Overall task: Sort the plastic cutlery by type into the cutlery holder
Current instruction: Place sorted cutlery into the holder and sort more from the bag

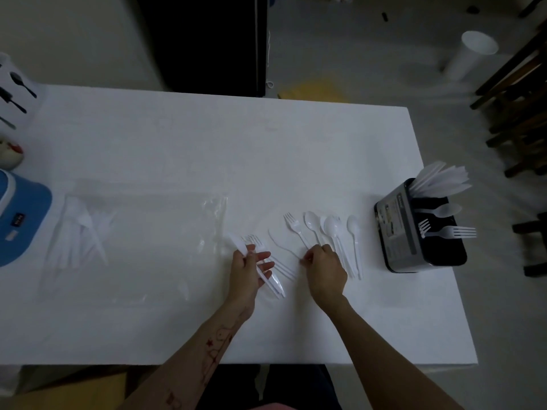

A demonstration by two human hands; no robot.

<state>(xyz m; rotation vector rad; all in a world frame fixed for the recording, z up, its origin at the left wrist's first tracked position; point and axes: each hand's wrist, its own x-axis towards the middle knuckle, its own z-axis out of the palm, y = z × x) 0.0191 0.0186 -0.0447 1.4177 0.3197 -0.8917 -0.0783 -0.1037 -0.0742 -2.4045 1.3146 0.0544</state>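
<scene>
Head view: left hand [247,272] fingers grip several knives [270,278]; right hand [325,269] pinches one fork [296,229].

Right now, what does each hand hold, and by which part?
Left hand grips white cutlery around mid-handle. Right hand pinches a fork by its handle end.

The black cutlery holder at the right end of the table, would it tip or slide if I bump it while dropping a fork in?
The black cutlery holder looks boxy and broad-based, so it probably won't tip easily. The white plastic knives lean out over its far side, adding slight top weight. On the smooth white table it would likely slide rather than topple.
</scene>
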